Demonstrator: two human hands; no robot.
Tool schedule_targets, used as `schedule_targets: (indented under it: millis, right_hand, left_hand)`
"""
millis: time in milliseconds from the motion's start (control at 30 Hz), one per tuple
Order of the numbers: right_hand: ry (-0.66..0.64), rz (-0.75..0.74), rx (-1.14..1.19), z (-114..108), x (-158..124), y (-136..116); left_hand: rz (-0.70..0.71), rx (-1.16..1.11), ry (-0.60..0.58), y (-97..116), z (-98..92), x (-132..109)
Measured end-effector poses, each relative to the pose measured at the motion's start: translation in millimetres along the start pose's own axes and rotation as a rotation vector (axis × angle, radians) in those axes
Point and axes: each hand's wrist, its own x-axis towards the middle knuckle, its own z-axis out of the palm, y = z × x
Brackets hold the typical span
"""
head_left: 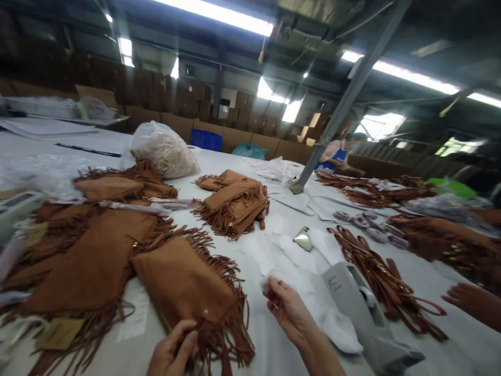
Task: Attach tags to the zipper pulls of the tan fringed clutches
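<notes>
"Along the near side of the table, what hems in the person's hands?"

"Fringed bags heap up on the left; white paper and a grey device take up the right."

"And the brown bag?"

"Between them, its fringe fanned out to the right. The left hand has its grip pinched on the near edge."

"The right hand?"

"Half curled, thumb close to the fingers, beside the paper. I can't tell whether that grip has hold of anything."

"Where's the room to move?"

"A narrow white strip between fringe and right hand. Farther on sit folded bags and a phone; brown straps sprawl past the device, and a co-worker's hand enters at the right edge."
</notes>
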Motion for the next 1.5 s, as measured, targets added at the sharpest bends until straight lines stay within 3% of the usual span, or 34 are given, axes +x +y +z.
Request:
schedule_targets:
  millis: [100,200,367,667,1067,1267,1400,1500]
  right_hand:
    - [-0.140,0.119,0.148,36,-20,26]
    - [-0.178,0.152,0.203,63,-31,47]
    - [-0.214,0.199,0.225,84,-40,61]
    - [-0.291,0.130,0.100,92,-54,58]
    - [-0.451,-0.186,-0.347,89,-49,80]
    - [-0.392,-0.177,-0.420,87,-47,88]
    - [-0.324,-0.209,-0.381,87,-46,84]
    - [-0.324,-0.192,-0.326,89,-45,80]
  left_hand:
    - [0.047,0.008,-0.079,0,-5.7,1]
    - [0.095,0.063,-0.093,5,-6.8,1]
    - [0.167,0.128,-0.070,13,-5.2,0]
    - [0.190,0.135,-0.057,19,-5.2,-1]
    - [0.164,0.081,-0.067,15,-6.3,0]
    - [0.196,0.196,-0.090,25,-10.6,-5]
    - [0.303,0.387,0.001,40,-26.2,-14]
    - [0.270,0.412,-0.102,42,-32.1,-19]
